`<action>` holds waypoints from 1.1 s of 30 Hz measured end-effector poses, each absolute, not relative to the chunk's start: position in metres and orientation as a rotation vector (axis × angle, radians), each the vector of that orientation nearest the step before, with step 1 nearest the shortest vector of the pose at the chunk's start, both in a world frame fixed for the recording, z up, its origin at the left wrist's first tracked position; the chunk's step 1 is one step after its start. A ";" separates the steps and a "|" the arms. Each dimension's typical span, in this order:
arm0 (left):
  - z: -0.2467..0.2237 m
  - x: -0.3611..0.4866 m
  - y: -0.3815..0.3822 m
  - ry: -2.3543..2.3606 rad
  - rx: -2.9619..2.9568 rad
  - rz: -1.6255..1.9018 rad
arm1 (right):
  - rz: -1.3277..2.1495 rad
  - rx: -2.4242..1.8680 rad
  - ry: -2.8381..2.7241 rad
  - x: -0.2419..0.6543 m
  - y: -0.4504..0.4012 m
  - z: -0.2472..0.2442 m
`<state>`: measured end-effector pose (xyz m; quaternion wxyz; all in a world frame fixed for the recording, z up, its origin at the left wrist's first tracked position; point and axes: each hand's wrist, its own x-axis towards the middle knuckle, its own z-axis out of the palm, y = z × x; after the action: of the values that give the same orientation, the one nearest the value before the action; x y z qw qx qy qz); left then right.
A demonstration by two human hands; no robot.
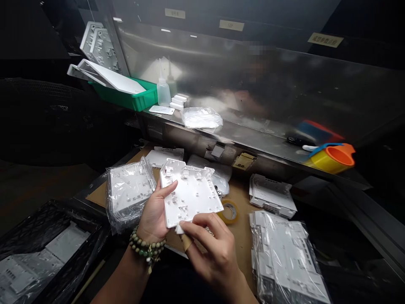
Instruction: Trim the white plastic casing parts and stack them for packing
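Note:
My left hand (155, 213) grips a white molded plastic panel (193, 196) by its left edge, thumb on top. Small clips and ribs stand up from the panel's face, which is tilted toward me. At the panel's lower edge, my right hand (213, 242) pinches a small white piece (179, 228), whose kind I cannot make out. A tan band wraps one finger of that hand. Just left of my left hand lies a stack of similar panels in clear plastic (129, 190). Behind the held panel, a roll of yellow tape (230, 212) rests on the brown board.
More wrapped panels (284, 253) stand at the right, another panel stack (272, 194) behind them. A dark crate (95, 228) holds panels at lower left. The metal shelf (249, 139) carries a green bin (142, 101), a squeeze bottle (163, 93) and a yellow-orange container (332, 159).

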<state>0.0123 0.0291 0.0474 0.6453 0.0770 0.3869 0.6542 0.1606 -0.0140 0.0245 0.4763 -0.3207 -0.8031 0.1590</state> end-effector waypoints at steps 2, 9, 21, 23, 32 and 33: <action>0.048 0.013 0.029 0.856 0.166 1.475 | 0.386 -0.767 -1.939 0.155 -0.015 0.026; 0.038 -0.020 0.030 0.814 0.073 1.324 | 0.446 -0.952 -1.887 0.197 -0.002 0.013; 0.025 -0.065 0.016 0.783 0.018 1.299 | 0.284 -1.201 -1.719 0.244 0.012 0.000; 0.021 -0.069 0.015 0.776 0.047 1.292 | 0.277 -1.223 -1.683 0.244 0.011 -0.001; -0.018 -0.107 0.011 0.730 0.144 1.175 | 0.239 -1.277 -1.713 0.257 0.025 -0.007; -0.022 -0.108 0.009 0.731 0.156 1.190 | 0.254 -1.267 -1.669 0.256 0.028 -0.004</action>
<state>-0.1085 0.0088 -0.0223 0.7630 0.0716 0.3363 0.5474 0.2559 0.0279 -0.0037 0.4927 -0.5224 -0.6880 0.1047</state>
